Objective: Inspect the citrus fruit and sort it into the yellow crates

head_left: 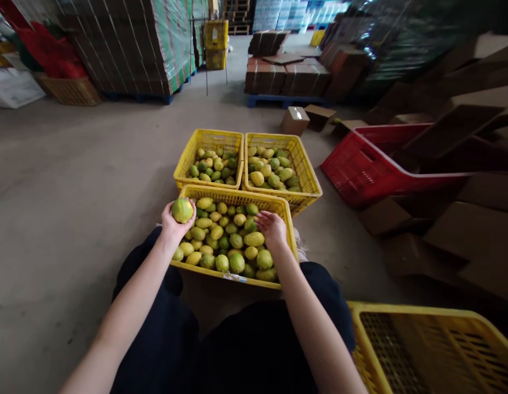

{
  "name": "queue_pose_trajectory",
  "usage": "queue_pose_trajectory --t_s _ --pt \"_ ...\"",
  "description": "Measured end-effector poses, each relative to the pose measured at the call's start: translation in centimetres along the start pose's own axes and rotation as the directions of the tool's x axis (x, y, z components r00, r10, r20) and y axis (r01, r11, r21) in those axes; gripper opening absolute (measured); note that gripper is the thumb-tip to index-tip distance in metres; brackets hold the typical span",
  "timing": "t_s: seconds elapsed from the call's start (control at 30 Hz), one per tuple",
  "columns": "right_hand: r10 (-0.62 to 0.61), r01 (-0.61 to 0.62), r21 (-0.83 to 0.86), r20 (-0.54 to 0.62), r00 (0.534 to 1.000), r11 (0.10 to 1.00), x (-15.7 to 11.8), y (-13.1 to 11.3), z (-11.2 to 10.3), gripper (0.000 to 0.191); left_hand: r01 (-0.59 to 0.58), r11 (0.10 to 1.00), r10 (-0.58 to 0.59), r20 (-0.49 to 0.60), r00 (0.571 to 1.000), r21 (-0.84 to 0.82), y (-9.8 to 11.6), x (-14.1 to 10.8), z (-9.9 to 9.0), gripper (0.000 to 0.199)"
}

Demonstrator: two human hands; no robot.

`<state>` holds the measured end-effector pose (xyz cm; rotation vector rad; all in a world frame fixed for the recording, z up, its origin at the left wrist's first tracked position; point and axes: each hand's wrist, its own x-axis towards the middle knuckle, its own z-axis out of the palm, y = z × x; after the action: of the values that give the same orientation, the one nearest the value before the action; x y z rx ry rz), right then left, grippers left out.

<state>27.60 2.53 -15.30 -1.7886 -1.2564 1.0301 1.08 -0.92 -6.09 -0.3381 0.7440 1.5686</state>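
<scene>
Far on my left, a tall wrapped stack (118, 49) stands on the floor (93, 180). Nearer, my left hand (170, 225) cups a green-yellow fruit (182, 210), fingers curled around it from below and behind, so its upper face is turned to me. It is raised over the near crate's left side, which I take as a way to see its skin well. The near crate (204, 271) sits between my knees, within easy reach of both arms, filled with loose fruit (236, 241). Just beyond it, the far left crate (184, 158) and far right crate (309, 164) stand side by side—close enough, I judge, to reach without getting up. My right hand (273, 227) is open over the fruit at the right, fingers slightly bent, pinching nothing I can see; whether they touch any fruit, I cannot tell. Further right lie a red crate (348, 164) and, lower, another yellow crate (421, 310).
</scene>
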Motion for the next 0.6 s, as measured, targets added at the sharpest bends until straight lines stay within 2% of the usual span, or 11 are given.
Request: queue_pose_trajectory --t_s 0.1,0.2,0.27,0.33,0.43,0.53,0.6 --pt "-0.063 0.085 -0.268 0.09 0.994 0.96 1.4 0.8 3.0 0.037 -0.02 0.999 0.018 -0.067 0.998 -0.033 0.3 0.2 0.2 0.021" --pt "-0.12 0.239 -0.505 0.257 0.959 0.829 2.8 1.5 5.2 0.053 -0.026 0.994 0.021 -0.053 0.998 -0.11 1.0 0.1 1.0 0.027" --pt "-0.121 0.336 -0.597 0.37 0.921 0.729 3.5 2.2 6.2 0.06 -0.039 0.988 0.03 -0.065 0.997 -0.148 1.5 0.0 1.3 0.029" --pt "-0.106 0.395 -0.655 0.435 0.894 0.644 4.3 2.9 6.9 0.061 -0.065 0.984 0.051 -0.088 0.995 -0.166 2.1 -0.1 1.4 0.031" --pt "-0.102 0.441 -0.701 0.471 0.876 0.561 5.3 3.6 7.6 0.058 -0.086 0.983 0.068 -0.107 0.992 -0.165 2.8 -0.1 1.4 0.035" --pt "-0.116 0.468 -0.703 0.488 0.865 0.535 6.0 3.8 7.5 0.055 -0.072 0.987 0.06 -0.086 0.994 -0.146 3.2 -0.1 1.6 0.035" --pt "-0.136 0.477 -0.682 0.49 0.861 0.555 6.2 3.4 7.2 0.05 -0.058 0.988 0.052 -0.052 0.997 -0.14 3.2 -0.3 1.7 0.034"
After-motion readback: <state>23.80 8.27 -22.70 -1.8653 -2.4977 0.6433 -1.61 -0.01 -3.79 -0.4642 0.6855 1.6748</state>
